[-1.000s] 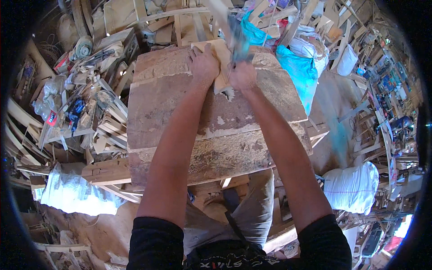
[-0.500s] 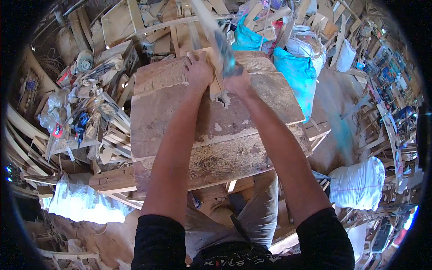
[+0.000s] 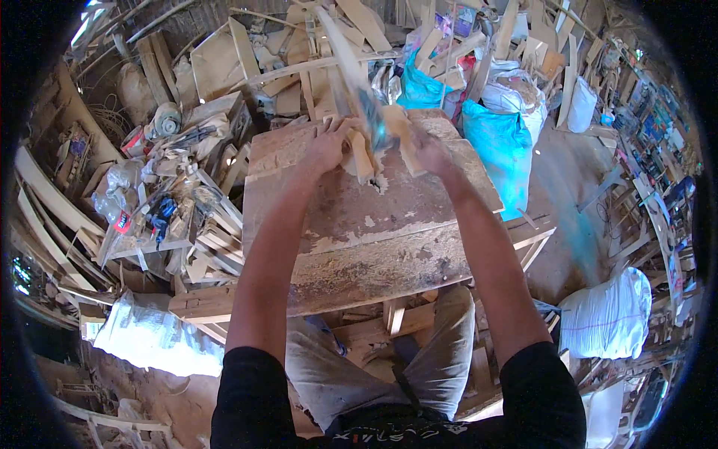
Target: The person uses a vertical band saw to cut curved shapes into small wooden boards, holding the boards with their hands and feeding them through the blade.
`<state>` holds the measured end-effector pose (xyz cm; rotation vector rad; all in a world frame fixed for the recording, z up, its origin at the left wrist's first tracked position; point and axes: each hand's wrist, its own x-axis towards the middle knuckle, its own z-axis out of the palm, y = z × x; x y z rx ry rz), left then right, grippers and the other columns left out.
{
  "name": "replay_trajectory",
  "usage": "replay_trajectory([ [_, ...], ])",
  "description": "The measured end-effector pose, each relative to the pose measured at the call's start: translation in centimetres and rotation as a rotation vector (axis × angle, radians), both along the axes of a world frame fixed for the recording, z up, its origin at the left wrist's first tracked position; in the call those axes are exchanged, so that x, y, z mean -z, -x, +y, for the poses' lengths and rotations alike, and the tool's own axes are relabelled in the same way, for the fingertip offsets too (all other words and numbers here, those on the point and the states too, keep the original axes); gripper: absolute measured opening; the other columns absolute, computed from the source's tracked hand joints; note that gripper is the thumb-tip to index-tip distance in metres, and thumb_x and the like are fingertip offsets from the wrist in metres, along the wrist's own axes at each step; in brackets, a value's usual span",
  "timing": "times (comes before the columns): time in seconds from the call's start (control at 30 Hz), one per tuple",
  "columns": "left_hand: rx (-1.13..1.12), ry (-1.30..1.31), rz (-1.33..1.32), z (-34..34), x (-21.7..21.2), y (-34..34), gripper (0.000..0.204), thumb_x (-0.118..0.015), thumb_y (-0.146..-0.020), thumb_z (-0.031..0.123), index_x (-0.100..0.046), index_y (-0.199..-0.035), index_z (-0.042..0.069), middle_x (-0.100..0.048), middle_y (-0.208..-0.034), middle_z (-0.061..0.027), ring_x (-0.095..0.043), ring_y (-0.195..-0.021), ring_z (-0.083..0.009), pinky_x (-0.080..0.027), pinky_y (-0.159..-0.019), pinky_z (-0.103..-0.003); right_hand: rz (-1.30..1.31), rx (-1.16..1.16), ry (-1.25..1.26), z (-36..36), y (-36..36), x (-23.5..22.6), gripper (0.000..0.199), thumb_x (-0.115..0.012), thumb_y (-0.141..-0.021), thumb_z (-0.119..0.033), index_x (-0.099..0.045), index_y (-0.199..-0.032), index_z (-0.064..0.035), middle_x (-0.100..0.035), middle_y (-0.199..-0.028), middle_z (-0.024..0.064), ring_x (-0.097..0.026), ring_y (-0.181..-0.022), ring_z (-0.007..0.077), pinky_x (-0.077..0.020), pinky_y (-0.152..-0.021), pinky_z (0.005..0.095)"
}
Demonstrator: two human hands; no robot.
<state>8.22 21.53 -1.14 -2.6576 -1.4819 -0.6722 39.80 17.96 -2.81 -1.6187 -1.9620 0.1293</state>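
A wooden workbench top [image 3: 351, 213], brown and worn with pale patches, lies in front of me. My left hand [image 3: 327, 148] is at its far part, fingers bent against a narrow light wood piece [image 3: 362, 159]. Right of it, my right hand [image 3: 431, 152] is closed on another light wood piece [image 3: 404, 142], tilted, its fingers partly hidden. A gap separates the two pieces. A pale, blue-tinged blurred streak [image 3: 359, 82] runs down into this gap; I cannot tell what it is. Just nearer to me, the bench has a small ragged hole [image 3: 379, 182].
Tools and scraps crowd a low side table [image 3: 153, 243] at left. A bright blue sack [image 3: 493, 142] stands against the bench's right side, with a white sack [image 3: 606, 314] nearer on the floor. Wood offcuts [image 3: 292, 52] are heaped behind the bench.
The wood pieces now show apart, on either side of the streak. My right hand has moved right with one piece. The whole view has shifted, with the bench lower and further right.
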Motion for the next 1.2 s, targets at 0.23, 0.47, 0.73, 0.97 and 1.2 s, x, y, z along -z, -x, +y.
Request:
replay_trajectory([
  [0.23,-0.113,-0.056,0.44,2.2,-3.1,0.2,0.049,-0.065,-0.095,0.022,-0.059,-0.144,0.026,-0.061,-0.143,-0.0127,-0.049,-0.142,-0.0366,-0.027,-0.122,-0.062,-0.105,0.003,-0.25,-8.0,-5.3,0.6,0.042,-0.047,-0.107,-0.025,-0.057,-0.144,-0.0085,-0.061,-0.139,0.0277,-0.058,-0.129,0.0472,-0.0464,-0.11,0.0536],
  [0.47,-0.027,0.107,0.213,-7.1,-6.2,9.0,0.042,-0.068,-0.097,0.037,-0.067,-0.133,0.015,-0.068,-0.127,-0.0181,-0.063,-0.123,-0.0386,-0.049,-0.104,-0.051,-0.096,0.07,-0.286,-17.8,-11.1,0.9,0.041,-0.058,-0.103,-0.021,-0.06,-0.14,-0.0033,-0.065,-0.134,0.0265,-0.063,-0.122,0.0451,-0.0518,-0.103,0.0483],
  [0.73,-0.119,0.045,-0.188,-27.6,-3.1,10.0,0.045,-0.074,-0.094,0.028,-0.065,-0.133,0.006,-0.067,-0.118,-0.0229,-0.064,-0.111,-0.0438,-0.052,-0.096,-0.05,0.342,-0.279,-0.456,-27.5,8.6,-2.1,0.022,-0.065,-0.096,-0.011,-0.07,-0.117,-0.0025,-0.074,-0.116,0.0171,-0.073,-0.104,0.0326,-0.0584,-0.09,0.0412],
  [0.97,-0.158,-0.006,-0.357,-28.7,-0.3,10.5,0.04,-0.077,-0.091,0.019,-0.068,-0.126,0.001,-0.067,-0.113,-0.0208,-0.065,-0.105,-0.0415,-0.053,-0.09,-0.046,0.31,-0.468,-0.312,-24.3,19.7,-1.7,0.02,-0.063,-0.1,-0.016,-0.067,-0.116,-0.0042,-0.07,-0.118,0.0184,-0.069,-0.106,0.0391,-0.0584,-0.089,0.0466],
  [1.2,-0.16,0.005,-0.345,-26.5,-0.1,9.1,0.038,-0.076,-0.093,0.019,-0.066,-0.126,0.003,-0.065,-0.115,-0.0217,-0.064,-0.103,-0.0432,-0.053,-0.09,-0.048,0.061,-0.323,-0.126,-14.2,21.7,-2.2,0.032,-0.053,-0.103,-0.024,-0.064,-0.121,-0.0004,-0.067,-0.117,0.0215,-0.064,-0.116,0.0409,-0.0511,-0.101,0.0502],
])
